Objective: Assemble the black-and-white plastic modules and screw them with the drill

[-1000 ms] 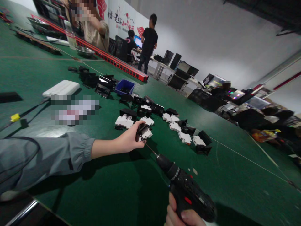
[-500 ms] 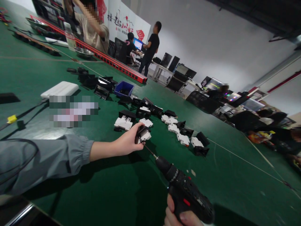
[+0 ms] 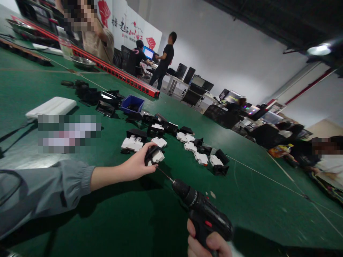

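My left hand (image 3: 138, 164) is closed round a black housing with a white circuit breaker (image 3: 157, 157) set in it, held just above the green table. My right hand (image 3: 207, 244) grips the handle of a black cordless drill (image 3: 205, 210). Its long thin bit (image 3: 165, 174) points up and left, with the tip at the lower edge of the held piece; I cannot tell whether it sits in a screw. Just behind my left hand lie another white breaker (image 3: 159, 142) and a white breaker with a black cover (image 3: 132, 144).
Several more white breakers (image 3: 200, 158) and black housings (image 3: 105, 108) form a row across the green table (image 3: 120, 221). A blue bin (image 3: 132, 104) holds small dark parts. A white box (image 3: 52, 107) with a cable lies left. Beyond are a long red rail (image 3: 128, 76), a metal bowl (image 3: 83, 63) and other people.
The view has shifted a little, so most things appear further left. Both hands keep their holds, and the drill bit stays at the circuit breaker.
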A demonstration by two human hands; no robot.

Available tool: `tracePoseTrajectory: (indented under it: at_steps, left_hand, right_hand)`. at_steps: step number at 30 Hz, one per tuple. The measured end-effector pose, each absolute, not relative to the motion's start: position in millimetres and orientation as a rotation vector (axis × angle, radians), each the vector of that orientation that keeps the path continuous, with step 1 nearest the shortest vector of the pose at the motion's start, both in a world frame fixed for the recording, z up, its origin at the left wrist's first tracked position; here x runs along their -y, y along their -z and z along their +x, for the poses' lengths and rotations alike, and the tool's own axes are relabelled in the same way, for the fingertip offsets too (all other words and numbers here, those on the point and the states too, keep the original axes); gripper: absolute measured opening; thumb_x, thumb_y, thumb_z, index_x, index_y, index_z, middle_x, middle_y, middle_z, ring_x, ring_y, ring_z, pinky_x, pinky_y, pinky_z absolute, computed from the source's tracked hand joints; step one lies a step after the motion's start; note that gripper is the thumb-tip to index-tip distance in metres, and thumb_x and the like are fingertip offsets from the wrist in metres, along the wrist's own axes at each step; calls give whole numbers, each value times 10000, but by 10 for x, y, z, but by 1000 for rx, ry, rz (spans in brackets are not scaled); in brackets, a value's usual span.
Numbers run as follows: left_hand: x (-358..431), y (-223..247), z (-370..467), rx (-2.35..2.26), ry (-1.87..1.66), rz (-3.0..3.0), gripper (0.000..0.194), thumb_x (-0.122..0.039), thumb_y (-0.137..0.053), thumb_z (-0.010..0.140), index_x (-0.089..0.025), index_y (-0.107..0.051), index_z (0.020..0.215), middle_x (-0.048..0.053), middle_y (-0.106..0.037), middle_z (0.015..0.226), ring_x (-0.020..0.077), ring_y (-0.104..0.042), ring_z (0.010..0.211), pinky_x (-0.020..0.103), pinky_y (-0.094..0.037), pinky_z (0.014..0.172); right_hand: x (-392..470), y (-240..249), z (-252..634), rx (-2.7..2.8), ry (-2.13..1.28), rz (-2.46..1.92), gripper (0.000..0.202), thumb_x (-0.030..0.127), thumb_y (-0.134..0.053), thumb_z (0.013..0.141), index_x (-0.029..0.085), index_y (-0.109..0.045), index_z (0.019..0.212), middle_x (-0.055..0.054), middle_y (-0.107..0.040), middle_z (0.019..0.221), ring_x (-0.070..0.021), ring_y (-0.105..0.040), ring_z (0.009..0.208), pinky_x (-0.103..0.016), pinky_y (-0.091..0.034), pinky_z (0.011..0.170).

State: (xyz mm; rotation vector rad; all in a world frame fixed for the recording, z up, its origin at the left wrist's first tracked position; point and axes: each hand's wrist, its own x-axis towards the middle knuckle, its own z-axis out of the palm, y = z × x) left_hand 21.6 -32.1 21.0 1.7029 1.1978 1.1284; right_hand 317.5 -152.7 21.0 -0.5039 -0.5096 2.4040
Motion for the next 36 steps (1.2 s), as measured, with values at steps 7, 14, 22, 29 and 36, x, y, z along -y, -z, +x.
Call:
tracePoseTrajectory:
  at_steps: [7, 14, 22, 29, 36]
  left_hand:
    - [314, -212, 206, -1265, -1126, 1628, 646, -349, -612, 749, -202, -358, 1324, 109, -595, 1205, 267, -581, 1124, 440, -448, 975]
    - [355, -222, 217, -1232, -1086, 1651, 661, -356, -615, 747, -213, -351, 1335, 111, -592, 1212, 268, -593, 1101, 458, -434, 988]
    - [353, -201, 231, -1234, -1086, 1672, 675, -408, -610, 746, -228, -351, 1342, 113, -598, 1202, 291, -596, 1099, 478, -450, 964]
    - [336, -133, 258, -1311, -1114, 1687, 708, -482, -617, 725, -226, -375, 1339, 112, -603, 1202, 309, -595, 1096, 466, -468, 936]
    - [346, -137, 249, -1277, -1116, 1723, 684, -461, -605, 738, -221, -373, 1336, 105, -615, 1186, 294, -604, 1091, 451, -466, 947]
  right_hand:
    - [1496, -202, 3236, 655, -2215, -369, 265, 336, -580, 721, 172, -546, 927, 118, -316, 443, -45, -209, 337, -183, -284, 419]
    - [1345, -419, 3497, 1224, -1354, -766, 271, 364, -569, 847, 212, -517, 1065, 73, -446, 536, -100, -424, 451, -287, -421, 553]
    - [1096, -614, 3733, 1410, -703, -1380, 444, 380, -692, 812, 210, -480, 1163, 15, -575, 729, -150, -564, 634, -329, -477, 640]
    - [1014, -491, 3993, 1412, -869, -1224, 785, 560, -760, 691, 220, -430, 1317, -11, -564, 816, -154, -549, 651, -330, -474, 609]
    - [1091, -443, 3911, 1572, -856, -1238, 941, 863, -599, 541, 140, -582, 1143, -81, -629, 800, -209, -587, 647, -348, -483, 584]
